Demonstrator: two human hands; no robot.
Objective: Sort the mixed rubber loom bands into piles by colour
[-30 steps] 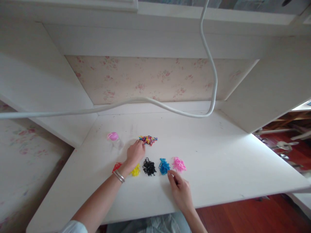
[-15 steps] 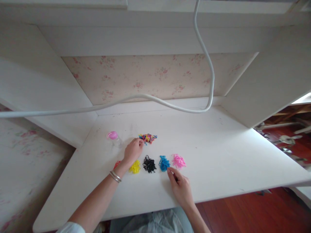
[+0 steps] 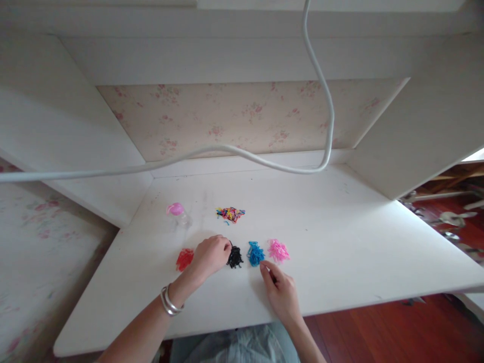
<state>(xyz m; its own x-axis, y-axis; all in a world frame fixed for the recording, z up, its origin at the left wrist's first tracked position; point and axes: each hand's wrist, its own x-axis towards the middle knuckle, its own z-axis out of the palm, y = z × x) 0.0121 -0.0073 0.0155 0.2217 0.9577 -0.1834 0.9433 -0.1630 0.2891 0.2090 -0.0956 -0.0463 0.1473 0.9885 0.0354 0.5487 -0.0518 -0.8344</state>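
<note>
One clear container (image 3: 184,220) with a pink lid (image 3: 175,208) is seen on the white desk (image 3: 340,242), beyond the left fingers and off to their left; its contents cannot be made out. The small loops are piled directly on the desk by colour. The fingers of the left hand (image 3: 212,253) are curled downward, their tips placed at the near-left edge of the black pile (image 3: 235,257), which is partly covered by them; whether a loop is pinched or the pile is touched cannot be told. The fingers of the right hand (image 3: 283,291) are folded in, with thumb and forefinger brought close together just beside the near-right edge of the blue pile (image 3: 256,253); whether anything is gripped there cannot be told either. The pink pile (image 3: 279,250) is set a little beyond the right fingertips and to their right. The red pile (image 3: 185,259) is found to the left of the left fingers, near the back of that hand. A mixed-colour pile (image 3: 231,215) is spread beyond the left fingertips, and a small blue piece (image 3: 226,223) is left at its near edge, apart from the blue pile.
</note>
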